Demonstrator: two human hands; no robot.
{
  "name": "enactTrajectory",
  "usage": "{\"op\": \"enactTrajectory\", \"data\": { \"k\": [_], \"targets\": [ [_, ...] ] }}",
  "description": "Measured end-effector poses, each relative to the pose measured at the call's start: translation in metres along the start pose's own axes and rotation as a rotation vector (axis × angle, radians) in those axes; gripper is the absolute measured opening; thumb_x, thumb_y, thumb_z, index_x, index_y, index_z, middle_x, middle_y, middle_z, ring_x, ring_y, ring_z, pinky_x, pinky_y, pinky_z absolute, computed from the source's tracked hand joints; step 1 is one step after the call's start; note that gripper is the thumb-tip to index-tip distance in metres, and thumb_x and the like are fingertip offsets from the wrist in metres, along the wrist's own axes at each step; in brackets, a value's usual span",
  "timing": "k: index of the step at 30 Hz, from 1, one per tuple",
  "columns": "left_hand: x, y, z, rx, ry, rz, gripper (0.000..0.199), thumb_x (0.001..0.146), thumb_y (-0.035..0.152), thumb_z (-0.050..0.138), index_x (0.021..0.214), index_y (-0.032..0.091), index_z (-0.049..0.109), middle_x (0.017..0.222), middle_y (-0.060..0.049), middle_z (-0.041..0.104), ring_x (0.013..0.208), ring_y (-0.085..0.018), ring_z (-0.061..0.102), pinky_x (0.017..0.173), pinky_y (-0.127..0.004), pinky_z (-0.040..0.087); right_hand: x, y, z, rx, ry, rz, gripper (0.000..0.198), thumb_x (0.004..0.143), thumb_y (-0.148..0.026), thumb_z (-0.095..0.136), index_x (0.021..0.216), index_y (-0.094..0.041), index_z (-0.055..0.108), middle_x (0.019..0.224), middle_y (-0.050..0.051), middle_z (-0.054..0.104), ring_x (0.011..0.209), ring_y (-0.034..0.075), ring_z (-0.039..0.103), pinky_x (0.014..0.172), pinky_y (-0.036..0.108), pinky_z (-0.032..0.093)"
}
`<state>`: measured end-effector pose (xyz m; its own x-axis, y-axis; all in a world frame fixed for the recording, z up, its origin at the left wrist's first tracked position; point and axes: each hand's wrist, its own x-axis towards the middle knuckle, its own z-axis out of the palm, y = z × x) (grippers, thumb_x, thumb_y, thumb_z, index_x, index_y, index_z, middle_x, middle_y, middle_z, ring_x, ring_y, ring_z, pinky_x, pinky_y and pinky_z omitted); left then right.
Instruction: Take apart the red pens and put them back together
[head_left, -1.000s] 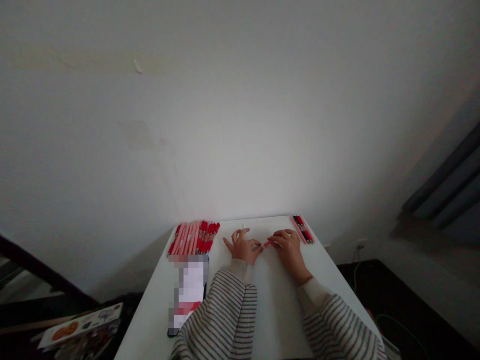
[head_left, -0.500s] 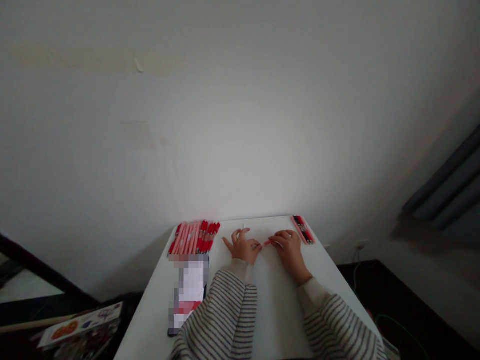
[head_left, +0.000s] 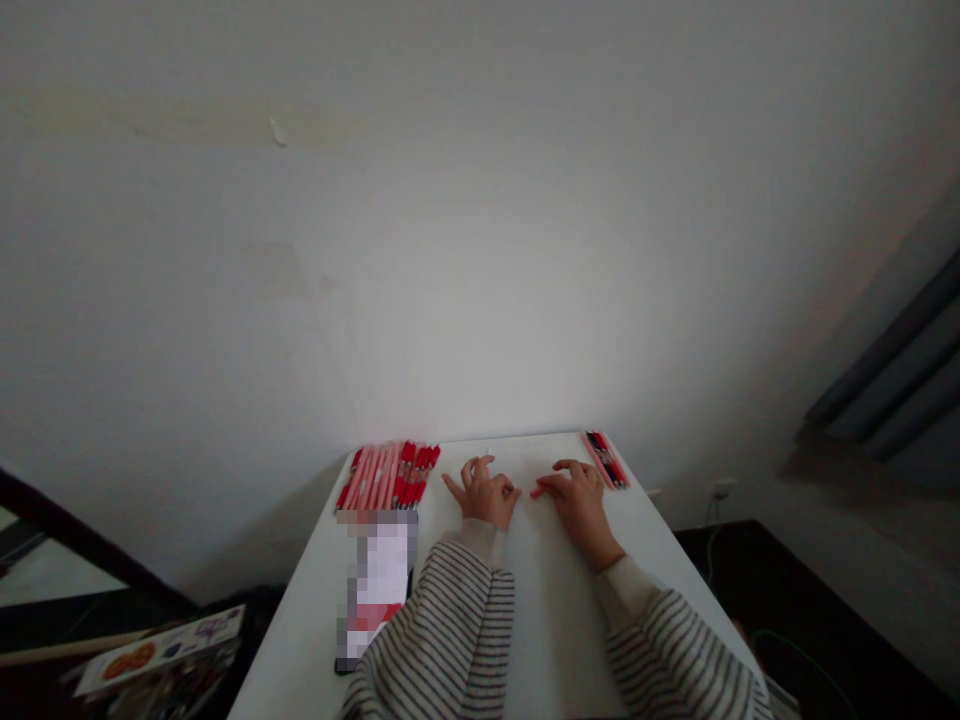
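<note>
My left hand (head_left: 486, 497) hovers over the middle of the white table, thumb and index finger pinched and the other fingers spread. Whatever may be in that pinch is too small to make out. Just to its right, my right hand (head_left: 579, 500) pinches a small pinkish-red piece (head_left: 535, 492) between thumb and fingers. A narrow gap separates the two hands. Behind my left hand lies a small white thing (head_left: 490, 452), partly hidden. Left of that hand is a row of red and pink pens (head_left: 386, 476).
A smaller group of red, pink and black pens (head_left: 606, 460) lies at the table's back right corner. A phone-like slab (head_left: 381, 580) with a blurred screen rests beside my left forearm. The wall (head_left: 480, 250) rises directly behind the table (head_left: 555, 620).
My hands have drawn slightly apart. The pinkish-red piece has come away from my left fingertips and stays with my right hand.
</note>
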<state>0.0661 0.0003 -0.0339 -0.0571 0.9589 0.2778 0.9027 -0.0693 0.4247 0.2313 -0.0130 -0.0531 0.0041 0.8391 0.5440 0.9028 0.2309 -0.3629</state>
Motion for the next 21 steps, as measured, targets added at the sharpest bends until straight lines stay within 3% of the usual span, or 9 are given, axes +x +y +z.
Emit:
{"op": "enactTrajectory", "data": {
  "k": [9,21],
  "targets": [
    [-0.0006,0.0004,-0.0012,-0.016,0.001,-0.013,0.008,0.065,0.036,0.075,0.070,0.032,0.070,0.131,0.003,0.053,0.130,-0.027,0.032,0.108,-0.071,0.002,0.0004,0.0004,0.0005,-0.021,-0.062,0.004,0.022,0.085,-0.023,0.056,0.093,-0.035,0.072,0.094,0.005,0.062,0.098,0.024,0.048,0.094,0.045,0.029],
    [-0.0004,-0.0015,-0.0013,-0.024,0.093,-0.061,0.007,0.076,0.034,0.064,0.080,0.033,0.070,0.127,0.000,0.055,0.126,-0.027,0.036,0.108,-0.069,0.006,0.0009,-0.0035,0.0023,-0.045,-0.126,-0.136,0.030,0.088,-0.026,0.050,0.112,-0.040,0.063,0.107,0.001,0.066,0.108,0.025,0.045,0.104,0.059,0.015]
  ]
}}
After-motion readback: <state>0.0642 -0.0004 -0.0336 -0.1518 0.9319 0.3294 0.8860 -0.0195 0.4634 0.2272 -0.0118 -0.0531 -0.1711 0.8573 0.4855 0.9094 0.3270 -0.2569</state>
